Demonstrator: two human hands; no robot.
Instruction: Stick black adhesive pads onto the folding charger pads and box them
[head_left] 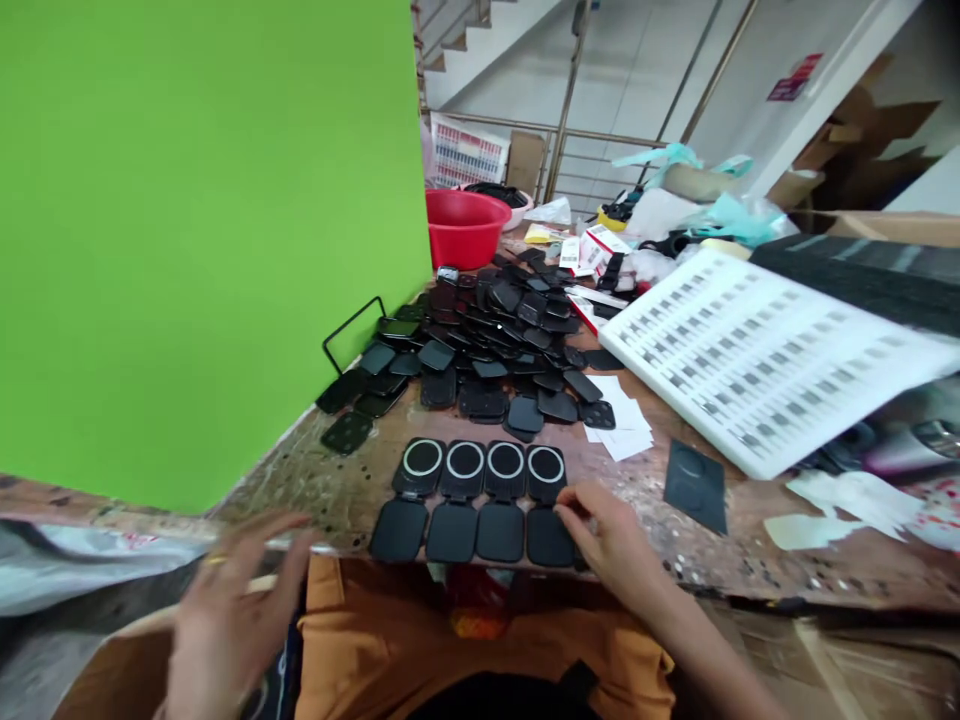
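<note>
Several black folding charging pads lie unfolded in a row along the table's front edge. Each has an upper panel with a white ring [465, 462] and a plain square lower panel [452, 532]. At the row's right end, my right hand [611, 535] has its thumb and forefinger pinched at the side of the rightmost pad [550, 537], by the hinge between its panels. My left hand [236, 600], blurred, is off the table's edge at lower left. Its fingers are stretched apart and nothing shows in them.
Behind the row rises a heap of black pads [495, 330], with a red basin [465, 228] beyond. A green panel [210, 240] stands on the left. To the right lie white papers [619, 415], a dark flat sheet [696, 485] and a white foam tray [750, 350] with grey rows.
</note>
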